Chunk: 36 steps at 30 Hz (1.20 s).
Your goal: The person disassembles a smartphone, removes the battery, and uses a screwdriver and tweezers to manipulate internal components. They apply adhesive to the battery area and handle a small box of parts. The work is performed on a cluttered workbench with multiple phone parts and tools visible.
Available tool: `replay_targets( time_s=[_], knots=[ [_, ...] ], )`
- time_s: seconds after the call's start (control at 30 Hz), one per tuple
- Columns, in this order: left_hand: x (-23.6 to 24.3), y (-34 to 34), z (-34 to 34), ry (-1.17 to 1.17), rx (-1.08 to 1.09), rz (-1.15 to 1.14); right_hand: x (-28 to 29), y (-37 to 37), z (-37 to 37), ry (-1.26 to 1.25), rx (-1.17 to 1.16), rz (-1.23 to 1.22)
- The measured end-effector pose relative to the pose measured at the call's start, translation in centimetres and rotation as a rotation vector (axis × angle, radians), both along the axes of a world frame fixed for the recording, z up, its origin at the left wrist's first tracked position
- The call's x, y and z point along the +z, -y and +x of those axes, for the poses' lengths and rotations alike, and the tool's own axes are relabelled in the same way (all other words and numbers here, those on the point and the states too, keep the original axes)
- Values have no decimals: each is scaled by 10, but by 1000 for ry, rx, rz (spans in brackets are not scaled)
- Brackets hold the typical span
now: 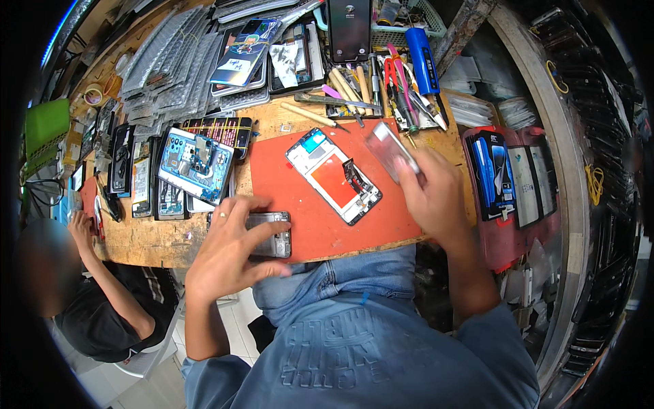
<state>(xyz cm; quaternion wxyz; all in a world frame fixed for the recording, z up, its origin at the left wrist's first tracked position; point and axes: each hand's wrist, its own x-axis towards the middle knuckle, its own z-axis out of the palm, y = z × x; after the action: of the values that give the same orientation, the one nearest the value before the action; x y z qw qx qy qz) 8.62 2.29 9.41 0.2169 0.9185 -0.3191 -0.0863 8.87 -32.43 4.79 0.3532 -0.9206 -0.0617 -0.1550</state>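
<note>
My right hand (pixel 430 193) pinches a thin grey phone-shaped panel (pixel 388 151) between thumb and fingers, over the right part of an orange-red mat (pixel 402 228). The panel is smeared by motion, so its exact kind is unclear. On the mat's middle lies a phone mid-frame (pixel 320 167), white-edged with a large rectangular cutout. A black flex cable (pixel 354 178) sits across it. My left hand (pixel 235 242) is spread over a dark phone housing (pixel 278 238) at the mat's front left corner. Its fingers are apart; whether they touch the housing cannot be told.
Left of the mat, opened phones (pixel 196 165) lie stacked. Behind stand piles of bubble-wrapped parts (pixel 163 58), an upright phone (pixel 349 31) and screwdrivers, tweezers and pliers (pixel 402 88). A red tray (pixel 507 238) is at right. Another person's hand (pixel 82 230) rests at far left.
</note>
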Motion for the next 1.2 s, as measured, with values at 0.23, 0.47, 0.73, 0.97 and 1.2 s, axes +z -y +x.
replay_targets(
  time_s=[0.23, 0.47, 0.73, 0.97, 1.2],
  knots=[
    [-39, 81, 40, 150, 386, -212, -4, -6, 27, -39, -167, -83],
    [-48, 119, 45, 291, 452, 5, -16, -46, -39, 66, 32, -157],
    [-43, 118, 34, 274, 553, -2, -29, -79, -52, 58, -53, -207],
    [-41, 121, 39, 261, 559, 37, -34, -75, -50, 66, -42, -151],
    [-39, 134, 40, 242, 573, -11, -36, -74, -51, 42, -50, -128]
  ],
)
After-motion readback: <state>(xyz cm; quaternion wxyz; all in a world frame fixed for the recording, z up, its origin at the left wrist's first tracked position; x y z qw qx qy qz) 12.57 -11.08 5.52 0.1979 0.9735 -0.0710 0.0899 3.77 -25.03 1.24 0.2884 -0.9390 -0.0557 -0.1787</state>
